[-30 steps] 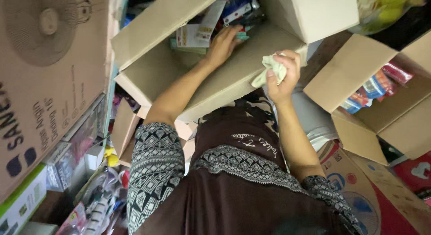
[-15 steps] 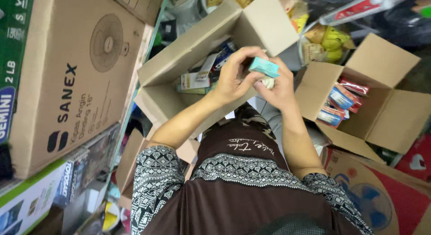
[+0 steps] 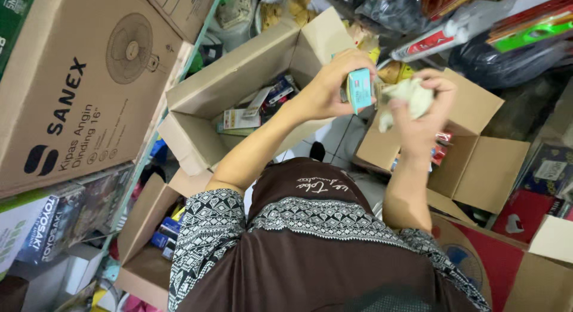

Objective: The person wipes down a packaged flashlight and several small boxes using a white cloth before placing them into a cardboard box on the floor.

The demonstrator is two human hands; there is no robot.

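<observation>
The person's brown top with its black-and-white patterned sleeves [image 3: 209, 240] is filling the near edge of the view at six o'clock, and both forearms are reaching up and away from it. The left hand [image 3: 331, 85] is rising toward twelve o'clock and is closing its fingers around a small teal box [image 3: 359, 90], holding it upright by its sides. Just beside it, at one o'clock, the right hand [image 3: 421, 118] is curling tightly around a crumpled pale cloth [image 3: 409, 97], bunching it in the fist with a tail of it hanging down. The cloth and the small box are sitting very near each other; whether they are touching is hard to tell.

Under the left arm, at eleven o'clock, an open cardboard box [image 3: 239, 79] is lying with packets and booklets inside. Under the right hand, at two o'clock, a second open carton [image 3: 477, 163] is holding red packets. At nine o'clock a big fan carton [image 3: 89, 85] is leaning, and at seven o'clock a low open box [image 3: 146, 240] is showing blue packs. Farther off, at one o'clock, dark plastic bags [image 3: 507, 55] are piling up.
</observation>
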